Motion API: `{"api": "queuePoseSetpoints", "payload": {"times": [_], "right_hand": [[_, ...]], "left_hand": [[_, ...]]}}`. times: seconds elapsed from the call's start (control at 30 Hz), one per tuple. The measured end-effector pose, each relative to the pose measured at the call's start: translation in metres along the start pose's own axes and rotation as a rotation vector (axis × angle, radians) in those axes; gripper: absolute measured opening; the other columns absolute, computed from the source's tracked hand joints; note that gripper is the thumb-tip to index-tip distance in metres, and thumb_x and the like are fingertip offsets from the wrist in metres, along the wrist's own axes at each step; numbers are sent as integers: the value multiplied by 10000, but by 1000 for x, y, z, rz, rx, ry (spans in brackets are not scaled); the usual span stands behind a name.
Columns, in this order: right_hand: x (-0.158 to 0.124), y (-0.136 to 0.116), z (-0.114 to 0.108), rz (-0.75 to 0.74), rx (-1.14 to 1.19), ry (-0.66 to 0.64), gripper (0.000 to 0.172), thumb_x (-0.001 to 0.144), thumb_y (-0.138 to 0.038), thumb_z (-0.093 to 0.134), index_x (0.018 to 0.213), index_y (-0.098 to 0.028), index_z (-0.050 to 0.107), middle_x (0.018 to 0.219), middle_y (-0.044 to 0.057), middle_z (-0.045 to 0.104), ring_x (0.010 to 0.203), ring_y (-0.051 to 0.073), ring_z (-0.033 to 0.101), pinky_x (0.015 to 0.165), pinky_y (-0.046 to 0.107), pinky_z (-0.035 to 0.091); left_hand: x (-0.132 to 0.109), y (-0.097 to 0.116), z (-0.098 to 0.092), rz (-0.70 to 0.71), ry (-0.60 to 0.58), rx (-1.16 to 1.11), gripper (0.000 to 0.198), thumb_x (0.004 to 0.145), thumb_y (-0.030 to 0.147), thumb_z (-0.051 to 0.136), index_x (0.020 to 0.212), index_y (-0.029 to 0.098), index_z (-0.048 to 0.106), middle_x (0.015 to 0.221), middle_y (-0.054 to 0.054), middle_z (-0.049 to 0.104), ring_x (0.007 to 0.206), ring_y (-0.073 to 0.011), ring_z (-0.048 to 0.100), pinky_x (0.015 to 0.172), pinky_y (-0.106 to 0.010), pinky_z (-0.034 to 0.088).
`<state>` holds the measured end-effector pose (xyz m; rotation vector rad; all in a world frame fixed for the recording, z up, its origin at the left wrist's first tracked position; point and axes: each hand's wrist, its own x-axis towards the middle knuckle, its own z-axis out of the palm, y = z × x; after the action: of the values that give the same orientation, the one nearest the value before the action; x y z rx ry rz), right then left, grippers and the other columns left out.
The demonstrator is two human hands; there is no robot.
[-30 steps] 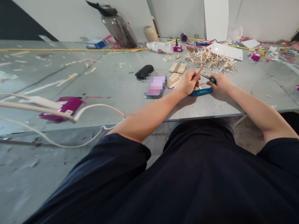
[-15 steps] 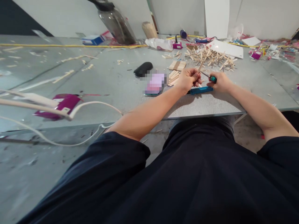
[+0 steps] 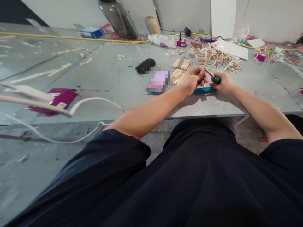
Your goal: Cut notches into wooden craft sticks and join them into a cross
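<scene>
Between the fingertips of my left hand (image 3: 197, 78) is a flat wooden stick (image 3: 205, 62), held upright. My right hand (image 3: 221, 82) is closed round the green-and-black handle of a metal-tipped tool (image 3: 217, 79). The tool's tip points left and meets the stick just above my left fingers. Below the hands a blue tool or case (image 3: 204, 90) lies on the table. Left of my left hand are loose wooden sticks (image 3: 177, 76) and a banded bundle of sticks (image 3: 181, 64). Behind the hands is a pile of cut wood pieces (image 3: 214, 57).
A phone (image 3: 158, 81) and a black case (image 3: 145, 66) lie left of my hands. Further back stand a dark bottle (image 3: 118, 20) and a wooden block (image 3: 152, 26). White cables (image 3: 94, 100) loop over a purple object (image 3: 62, 97) at the left table edge (image 3: 175, 118).
The tool's metal tip has come closer to the stick and now appears against it. Both hands stay in nearly the same place, and the view has shifted slightly.
</scene>
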<state>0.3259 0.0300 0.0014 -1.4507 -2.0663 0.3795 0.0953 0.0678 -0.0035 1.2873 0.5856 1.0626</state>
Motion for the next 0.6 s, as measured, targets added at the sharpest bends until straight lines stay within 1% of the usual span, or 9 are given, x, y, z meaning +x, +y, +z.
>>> {"api": "queuePoseSetpoints", "payload": {"times": [0.1, 0.17, 0.23, 0.3, 0.37, 0.43, 0.47, 0.53, 0.6], "right_hand": [[1, -4, -3, -18, 55, -38, 336, 803, -516, 795, 870, -310, 538, 858, 38, 628, 827, 284, 566, 898, 546, 573], [2, -6, -7, -27, 84, -73, 357, 794, -520, 833, 863, -303, 559, 842, 25, 609, 824, 268, 565, 900, 538, 577], [2, -7, -13, -12, 127, -117, 407, 782, -554, 897, 868, -299, 592, 806, 13, 603, 800, 256, 572, 856, 517, 573], [0, -10, -20, 37, 222, -198, 489, 752, -607, 978, 880, -299, 620, 737, -1, 604, 731, 242, 584, 756, 473, 552], [-3, -13, -26, 89, 355, -321, 572, 718, -658, 1056, 889, -296, 647, 674, -13, 619, 647, 225, 598, 659, 425, 516], [-6, -14, -29, 110, 466, -429, 635, 691, -706, 1103, 895, -288, 670, 656, -11, 650, 598, 215, 613, 612, 405, 503], [-6, -14, -30, 111, 509, -450, 653, 686, -725, 1110, 901, -287, 677, 662, -10, 660, 593, 214, 618, 609, 405, 510], [-4, -10, -27, 102, 527, -387, 633, 710, -730, 1087, 918, -294, 678, 678, -14, 649, 609, 218, 614, 631, 422, 539], [1, -2, -23, 47, 383, -192, 512, 793, -665, 1013, 931, -304, 677, 731, -1, 646, 689, 239, 623, 709, 450, 582]], "left_hand": [[2, 0, 0, 10, 9, 13, 397, 1196, 119, 727, 820, 205, 637, 703, 9, 714, 525, -74, 590, 583, -210, 513], [3, 2, -1, 18, 11, 39, 398, 1200, 100, 710, 821, 199, 636, 712, 5, 729, 526, -69, 595, 605, -216, 533], [5, 3, -2, 30, -2, 76, 404, 1204, 102, 702, 816, 194, 638, 711, 4, 744, 528, -65, 601, 616, -216, 542], [7, 5, -5, 68, -24, 113, 408, 1200, 158, 752, 806, 193, 648, 697, 12, 743, 526, -62, 603, 605, -208, 532], [9, 6, -7, 132, -35, 132, 423, 1179, 246, 834, 797, 194, 661, 693, 23, 736, 524, -54, 608, 596, -196, 526], [9, 8, -10, 189, -30, 141, 446, 1156, 292, 883, 783, 196, 658, 703, 24, 738, 525, -48, 622, 597, -190, 530], [9, 9, -12, 204, -27, 148, 446, 1154, 296, 887, 785, 198, 656, 709, 22, 742, 527, -49, 632, 598, -190, 534], [9, 9, -13, 206, -26, 167, 421, 1161, 303, 873, 812, 207, 657, 715, 22, 752, 522, -60, 649, 585, -200, 536], [9, 8, -14, 192, -32, 186, 383, 1173, 351, 856, 865, 214, 673, 729, 22, 767, 512, -73, 659, 569, -214, 536]]}}
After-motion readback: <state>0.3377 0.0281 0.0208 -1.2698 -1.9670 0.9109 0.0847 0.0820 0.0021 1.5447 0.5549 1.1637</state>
